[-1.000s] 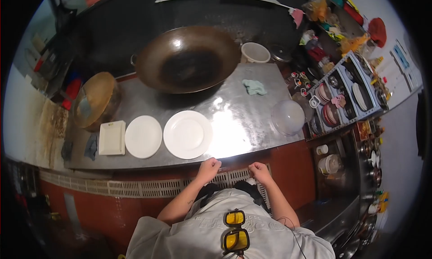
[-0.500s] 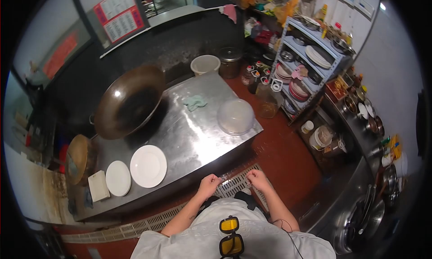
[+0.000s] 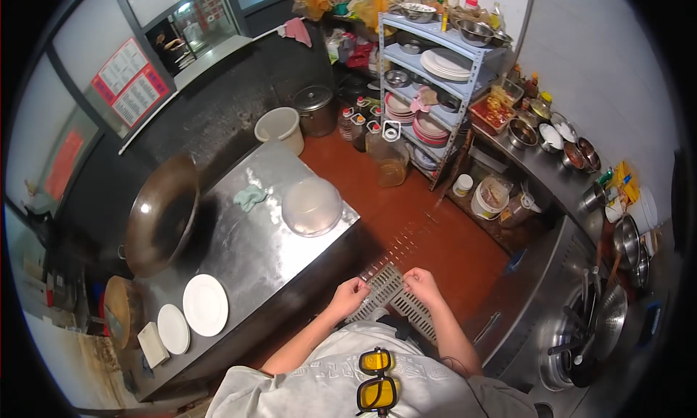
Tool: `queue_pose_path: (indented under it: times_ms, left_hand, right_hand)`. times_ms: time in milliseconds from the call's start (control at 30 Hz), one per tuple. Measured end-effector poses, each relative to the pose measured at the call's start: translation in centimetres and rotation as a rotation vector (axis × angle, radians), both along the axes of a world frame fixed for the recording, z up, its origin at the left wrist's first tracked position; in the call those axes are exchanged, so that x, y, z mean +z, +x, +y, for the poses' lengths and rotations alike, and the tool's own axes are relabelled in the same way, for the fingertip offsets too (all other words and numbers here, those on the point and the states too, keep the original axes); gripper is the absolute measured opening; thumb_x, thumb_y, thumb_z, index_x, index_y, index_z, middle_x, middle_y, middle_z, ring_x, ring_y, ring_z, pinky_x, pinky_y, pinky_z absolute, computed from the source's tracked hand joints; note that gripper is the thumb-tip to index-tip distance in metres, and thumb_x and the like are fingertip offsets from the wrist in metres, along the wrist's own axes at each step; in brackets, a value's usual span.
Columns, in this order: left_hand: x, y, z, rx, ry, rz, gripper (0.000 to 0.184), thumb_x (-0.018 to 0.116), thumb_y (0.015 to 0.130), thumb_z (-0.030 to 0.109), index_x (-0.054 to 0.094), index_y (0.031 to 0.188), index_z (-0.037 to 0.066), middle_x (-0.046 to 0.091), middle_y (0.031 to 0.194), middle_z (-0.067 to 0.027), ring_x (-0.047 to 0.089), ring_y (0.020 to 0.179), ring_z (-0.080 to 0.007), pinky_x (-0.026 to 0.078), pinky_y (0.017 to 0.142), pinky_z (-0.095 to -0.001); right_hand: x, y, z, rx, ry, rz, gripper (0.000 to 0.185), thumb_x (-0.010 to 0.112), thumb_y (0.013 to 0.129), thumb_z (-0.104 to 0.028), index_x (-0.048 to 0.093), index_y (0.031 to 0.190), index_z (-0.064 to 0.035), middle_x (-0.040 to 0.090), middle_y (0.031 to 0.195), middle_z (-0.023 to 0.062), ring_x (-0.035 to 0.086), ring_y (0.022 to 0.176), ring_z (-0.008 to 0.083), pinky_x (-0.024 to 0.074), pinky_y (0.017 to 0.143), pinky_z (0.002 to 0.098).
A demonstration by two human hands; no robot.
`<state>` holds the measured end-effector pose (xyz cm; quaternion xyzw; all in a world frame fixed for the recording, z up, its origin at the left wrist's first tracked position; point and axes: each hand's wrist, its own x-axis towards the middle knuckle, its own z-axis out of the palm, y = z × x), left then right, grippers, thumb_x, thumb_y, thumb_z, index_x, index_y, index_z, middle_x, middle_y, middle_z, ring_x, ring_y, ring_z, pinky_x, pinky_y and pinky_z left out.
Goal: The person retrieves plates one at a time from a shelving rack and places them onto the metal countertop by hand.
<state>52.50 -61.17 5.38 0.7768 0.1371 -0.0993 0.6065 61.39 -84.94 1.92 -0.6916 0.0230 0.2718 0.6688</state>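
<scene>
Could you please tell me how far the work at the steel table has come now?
Looks done: a round plate, an oval plate and a rectangular dish are set out along the edge of the steel table.
In hand: the left hand and right hand are curled; no object shows in either grip.
Left: no food shows on the plates, but remaining steps cannot be told.

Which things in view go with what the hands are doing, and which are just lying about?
With the hands:
- left hand and right hand, curled, nothing visibly held
- steel table, likely, being near the left hand

Lying about:
- round white plates
- wok
- green cloth
- translucent bowl
- floor grate
</scene>
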Motion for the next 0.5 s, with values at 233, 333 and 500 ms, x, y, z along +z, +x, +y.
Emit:
queue_pose_path:
  times_ms: [233,333,500]
  left_hand:
    - [1.3,3.3,-1.6,-0.097,0.010,0.024,0.018,0.063,0.093,0.018,0.060,0.082,0.005,0.058,0.071,0.0027,0.051,0.065,-0.0061,0.044,0.060,-0.0246]
    - [1.3,5.6,-1.7,-0.133,0.024,0.042,0.017,0.064,0.092,0.017,0.061,0.081,0.005,0.059,0.070,0.0021,0.052,0.065,-0.0065,0.044,0.060,-0.0249]
    - [-1.2,11.3,-3.2,-0.221,-0.072,0.049,0.022,0.065,0.091,0.021,0.061,0.078,0.004,0.060,0.071,0.0001,0.054,0.067,-0.0083,0.045,0.062,-0.0272]
  right_hand:
    - [-0.4,1.8,-2.0,-0.082,0.033,0.055,0.006,0.058,0.087,-0.003,0.063,0.089,0.0002,0.063,0.073,0.0043,0.060,0.065,0.0113,0.0496,0.061,0.0247]
    - [-0.8,2.7,-2.0,-0.087,0.046,0.033,0.006,0.059,0.086,-0.003,0.063,0.089,0.0000,0.063,0.074,0.0042,0.060,0.065,0.0111,0.0496,0.062,0.0246]
    - [-0.7,5.2,-3.8,-0.103,-0.021,-0.025,0.005,0.060,0.086,-0.004,0.063,0.088,-0.0002,0.064,0.075,0.0041,0.060,0.067,0.0109,0.0496,0.063,0.0241]
